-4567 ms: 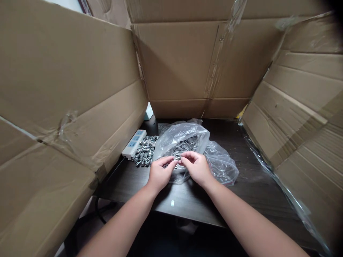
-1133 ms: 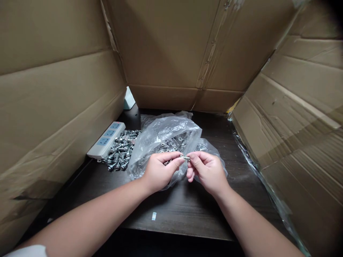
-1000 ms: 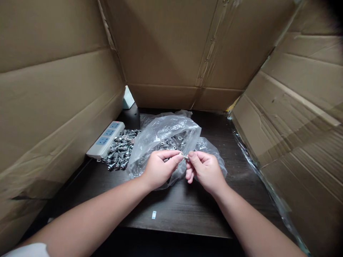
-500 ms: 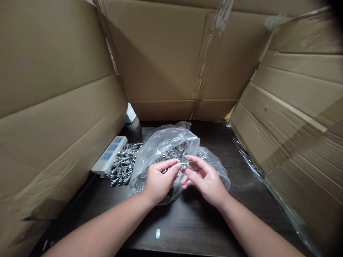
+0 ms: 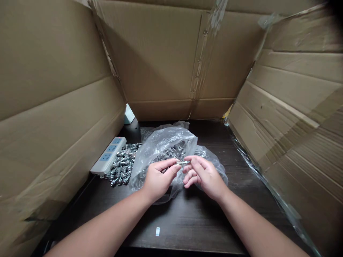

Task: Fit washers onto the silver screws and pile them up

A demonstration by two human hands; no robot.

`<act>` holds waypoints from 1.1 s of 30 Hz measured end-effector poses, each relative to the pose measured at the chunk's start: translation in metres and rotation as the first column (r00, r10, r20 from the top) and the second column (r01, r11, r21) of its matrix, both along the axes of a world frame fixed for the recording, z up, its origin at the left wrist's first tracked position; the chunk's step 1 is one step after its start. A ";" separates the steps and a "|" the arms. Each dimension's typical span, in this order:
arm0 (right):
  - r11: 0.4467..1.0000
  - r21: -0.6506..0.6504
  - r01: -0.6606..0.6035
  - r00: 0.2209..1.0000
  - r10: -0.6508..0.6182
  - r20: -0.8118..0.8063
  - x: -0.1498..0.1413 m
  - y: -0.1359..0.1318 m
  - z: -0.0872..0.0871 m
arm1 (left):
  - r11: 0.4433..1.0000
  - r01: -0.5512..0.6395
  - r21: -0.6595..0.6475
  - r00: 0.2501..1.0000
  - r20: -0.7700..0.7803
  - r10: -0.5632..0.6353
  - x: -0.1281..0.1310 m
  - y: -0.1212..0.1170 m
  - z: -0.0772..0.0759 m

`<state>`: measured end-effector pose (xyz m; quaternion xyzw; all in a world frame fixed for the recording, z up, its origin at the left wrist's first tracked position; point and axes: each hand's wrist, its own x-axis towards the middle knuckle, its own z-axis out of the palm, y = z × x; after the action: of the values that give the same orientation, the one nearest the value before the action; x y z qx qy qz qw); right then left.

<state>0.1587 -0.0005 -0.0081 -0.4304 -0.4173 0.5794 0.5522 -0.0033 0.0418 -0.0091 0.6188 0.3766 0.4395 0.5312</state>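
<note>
A silvery bolt (image 5: 181, 163) lies level between my two hands, above the mouth of a clear plastic bag (image 5: 163, 139). My left hand (image 5: 160, 178) pinches its left end between thumb and forefinger. At its right end, the thumb and forefinger of my right hand (image 5: 205, 175) close on the tip, the other fingers loosely curled below. A wider ring shows partway along the shank; whether it is a nut or a washer is too small to tell. Loose nuts (image 5: 171, 153) fill the bag behind my fingers.
A heap of bolts (image 5: 122, 166) lies left of the bag, against a white power strip (image 5: 108, 156). Cardboard walls (image 5: 160, 53) enclose the dark table (image 5: 187, 228) at the back and sides. A small white label (image 5: 158, 231) sits near the front edge.
Over the last seconds the bolt has stayed between my hands. Half a second ago my right fingers were spread off its end; now thumb and forefinger are back on it. The view has tilted.
</note>
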 end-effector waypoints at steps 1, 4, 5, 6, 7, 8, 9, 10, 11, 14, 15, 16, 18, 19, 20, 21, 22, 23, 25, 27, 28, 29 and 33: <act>0.999 0.032 0.002 1.000 -0.001 -0.028 0.000 -0.001 0.001 | 0.999 0.011 -0.053 1.000 0.020 -0.009 0.000 0.000 -0.001; 0.996 0.083 0.017 0.997 -0.011 -0.071 -0.002 -0.002 0.001 | 0.991 0.074 -0.113 0.997 0.024 -0.072 0.000 0.000 -0.002; 0.997 0.080 0.022 0.997 -0.017 -0.073 -0.002 -0.002 0.000 | 0.994 0.084 -0.077 0.996 0.002 -0.084 0.000 0.000 -0.002; 0.998 0.067 0.020 0.998 -0.016 -0.063 -0.003 -0.002 -0.002 | 0.997 0.080 -0.008 0.996 -0.032 -0.080 0.000 -0.001 -0.001; 0.999 0.043 0.007 0.999 -0.005 -0.037 -0.003 -0.002 -0.003 | 0.994 0.070 0.088 0.995 -0.072 -0.064 0.000 -0.001 -0.001; 1.000 0.011 -0.014 1.000 0.014 -0.001 -0.003 -0.002 -0.004 | 0.979 0.059 0.197 0.994 -0.106 -0.038 0.000 -0.001 0.000; 0.999 -0.026 -0.037 0.999 0.038 0.035 -0.003 -0.001 -0.005 | 0.952 0.053 0.302 0.991 -0.132 -0.013 0.000 -0.001 0.001; 0.996 -0.062 -0.057 0.996 0.060 0.060 -0.003 -0.001 -0.005 | 0.919 0.057 0.390 0.989 -0.150 0.003 -0.001 -0.002 0.001; 0.994 -0.092 -0.066 0.995 0.072 0.070 -0.002 0.000 -0.005 | 0.890 0.071 0.451 0.987 -0.163 0.004 -0.001 -0.001 0.002; 0.995 -0.088 -0.035 0.999 0.034 -0.011 -0.001 0.001 -0.002 | 0.882 0.083 0.465 0.988 -0.157 -0.010 -0.001 -0.001 0.002; 0.998 -0.061 -0.023 0.999 0.020 -0.051 0.000 0.001 -0.001 | 0.906 0.054 0.419 0.991 -0.134 0.003 -0.001 -0.001 0.001; 0.999 -0.027 -0.017 0.996 0.014 -0.085 0.000 0.000 0.000 | 0.936 0.022 0.350 0.994 -0.105 0.016 -0.001 -0.001 0.000; 0.999 0.045 -0.015 0.992 0.020 -0.123 -0.001 -0.001 0.001 | 0.985 -0.002 0.175 0.998 -0.056 0.012 -0.001 -0.001 -0.002; 0.997 0.075 -0.012 0.993 0.021 -0.119 -0.001 -0.002 0.001 | 0.995 0.018 0.102 0.999 -0.042 -0.014 -0.001 -0.001 -0.002; 0.995 0.096 -0.003 0.995 0.013 -0.100 -0.002 -0.003 0.000 | 0.997 0.056 0.057 0.998 -0.040 -0.054 0.000 -0.001 -0.002; 0.994 0.107 0.007 0.997 0.001 -0.071 -0.003 -0.003 0.000 | 0.994 0.097 0.051 0.994 -0.053 -0.094 0.000 -0.002 -0.002; 0.994 0.106 0.015 0.999 -0.011 -0.039 -0.003 -0.004 -0.001 | 0.988 0.130 0.083 0.989 -0.085 -0.123 0.000 -0.003 -0.001; 0.996 0.091 0.017 1.000 -0.017 -0.002 -0.003 -0.004 -0.001 | 0.976 0.158 0.147 0.981 -0.133 -0.139 -0.001 -0.003 0.001; 0.999 0.041 0.002 0.997 -0.005 0.081 -0.003 -0.004 -0.002 | 0.929 0.203 0.310 0.961 -0.243 -0.129 -0.001 -0.004 0.003; 0.999 -0.013 -0.031 0.986 0.033 0.166 -0.002 -0.003 -0.003 | 0.871 0.219 0.440 0.950 -0.302 -0.086 -0.002 -0.004 0.005; 0.998 -0.035 -0.048 0.980 0.053 0.193 -0.002 -0.003 -0.003 | 0.853 0.211 0.477 0.950 -0.304 -0.066 -0.003 -0.004 0.005; 0.997 -0.049 -0.060 0.978 0.069 0.198 -0.001 -0.002 -0.003 | 0.849 0.193 0.492 0.955 -0.294 -0.047 -0.003 -0.003 0.005; 0.999 -0.016 -0.028 0.998 0.029 0.052 0.002 -0.001 -0.003 | 0.956 0.078 0.281 0.982 -0.186 -0.026 -0.003 0.000 0.002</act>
<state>0.1612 -0.0013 -0.0109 -0.4436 -0.4334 0.5789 0.5294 -0.0059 0.0417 -0.0069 0.7363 0.3387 0.4175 0.4108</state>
